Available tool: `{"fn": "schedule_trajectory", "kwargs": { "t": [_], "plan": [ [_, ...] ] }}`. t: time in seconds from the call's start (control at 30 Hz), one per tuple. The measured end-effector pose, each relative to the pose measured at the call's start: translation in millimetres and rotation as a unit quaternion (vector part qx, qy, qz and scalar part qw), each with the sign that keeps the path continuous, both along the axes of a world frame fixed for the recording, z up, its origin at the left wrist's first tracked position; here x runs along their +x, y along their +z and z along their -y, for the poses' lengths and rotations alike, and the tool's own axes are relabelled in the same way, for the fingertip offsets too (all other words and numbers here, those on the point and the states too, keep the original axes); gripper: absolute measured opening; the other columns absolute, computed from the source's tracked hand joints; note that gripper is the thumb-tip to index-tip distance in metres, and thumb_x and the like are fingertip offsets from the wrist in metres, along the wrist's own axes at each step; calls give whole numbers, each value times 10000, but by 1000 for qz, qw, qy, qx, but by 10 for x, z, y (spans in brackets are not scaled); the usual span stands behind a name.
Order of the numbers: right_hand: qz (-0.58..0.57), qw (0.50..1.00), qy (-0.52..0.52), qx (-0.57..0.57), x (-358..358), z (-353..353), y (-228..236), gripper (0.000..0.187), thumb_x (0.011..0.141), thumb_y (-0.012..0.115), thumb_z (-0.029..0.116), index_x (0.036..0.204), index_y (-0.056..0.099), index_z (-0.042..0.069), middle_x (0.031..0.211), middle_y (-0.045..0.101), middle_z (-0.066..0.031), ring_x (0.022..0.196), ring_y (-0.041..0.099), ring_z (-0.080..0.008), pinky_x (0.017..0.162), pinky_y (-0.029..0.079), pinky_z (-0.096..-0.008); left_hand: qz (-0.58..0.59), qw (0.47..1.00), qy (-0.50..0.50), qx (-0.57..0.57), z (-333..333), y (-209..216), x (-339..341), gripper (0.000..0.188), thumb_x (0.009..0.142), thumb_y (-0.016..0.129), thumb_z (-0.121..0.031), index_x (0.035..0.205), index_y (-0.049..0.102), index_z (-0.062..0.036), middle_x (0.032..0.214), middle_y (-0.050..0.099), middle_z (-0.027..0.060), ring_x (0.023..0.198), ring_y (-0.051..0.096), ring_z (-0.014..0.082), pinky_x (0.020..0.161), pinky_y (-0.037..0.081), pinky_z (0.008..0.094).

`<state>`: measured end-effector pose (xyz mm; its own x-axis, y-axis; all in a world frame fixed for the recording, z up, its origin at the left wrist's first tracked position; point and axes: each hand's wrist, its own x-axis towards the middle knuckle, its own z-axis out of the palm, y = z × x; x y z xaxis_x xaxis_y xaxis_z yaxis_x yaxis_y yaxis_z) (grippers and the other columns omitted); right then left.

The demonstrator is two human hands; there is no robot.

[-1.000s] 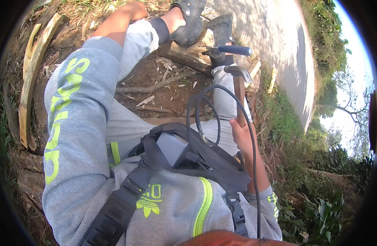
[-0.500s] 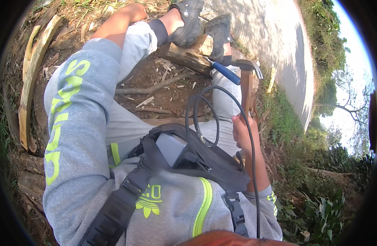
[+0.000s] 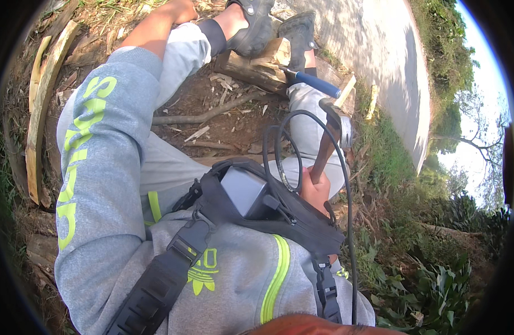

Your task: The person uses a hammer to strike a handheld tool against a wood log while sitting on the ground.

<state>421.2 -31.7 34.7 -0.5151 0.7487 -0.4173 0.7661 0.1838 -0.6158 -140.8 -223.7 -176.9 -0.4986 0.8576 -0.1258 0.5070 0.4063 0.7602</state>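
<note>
My right hand [image 3: 316,188] is closed around the wooden handle of a hammer [image 3: 328,137], its metal head just below the end of a blue-handled tool, perhaps a chisel [image 3: 318,84]. A small gap seems to separate head and handle end. The tool's dark tip meets a split wood block [image 3: 254,71], held between my two shod feet; how deep it sits I cannot make out. Over my bent left leg, at the top edge, lies my left hand [image 3: 183,11]. Its fingers are turned away and partly cut off.
Long split wood pieces [image 3: 49,106] lie at the left. A thin branch [image 3: 204,118] and pale chips cover the soil between my legs. A black cable [image 3: 301,113] loops from my chest bag [image 3: 243,192] near the right hand. The paved path [image 3: 379,61] runs at the right.
My right hand and the hammer have moved down and toward my body, and the hammer head has tilted. The blue handle's free end now sits higher and further right.
</note>
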Motion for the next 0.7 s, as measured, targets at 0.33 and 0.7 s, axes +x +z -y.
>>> {"fn": "schedule_trajectory", "kwargs": {
  "t": [0.33, 0.7],
  "plan": [
    [-504, 857, -25, -105, -400, -225, 818, 209, 1094, 546, 152, 930, 430, 92, 600, 364, 20, 479, 334, -85, 428, 319, -284, -14, 979, 131, -156, -137, -38, 59, 222, 917, 705, -245, 924, 757, -30, 831, 739, 89, 763, 670, 183, 721, 515, 367],
    [-291, 944, -130, -82, -191, -233, 472, 250, 1077, 556, 205, 895, 429, 90, 606, 414, 22, 459, 387, -80, 412, 314, -261, 6, 980, 131, -152, -32, -245, -44, 280, 931, 712, -287, 1009, 777, -26, 910, 764, 110, 818, 695, 220, 763, 529, 386]
  ]
}}
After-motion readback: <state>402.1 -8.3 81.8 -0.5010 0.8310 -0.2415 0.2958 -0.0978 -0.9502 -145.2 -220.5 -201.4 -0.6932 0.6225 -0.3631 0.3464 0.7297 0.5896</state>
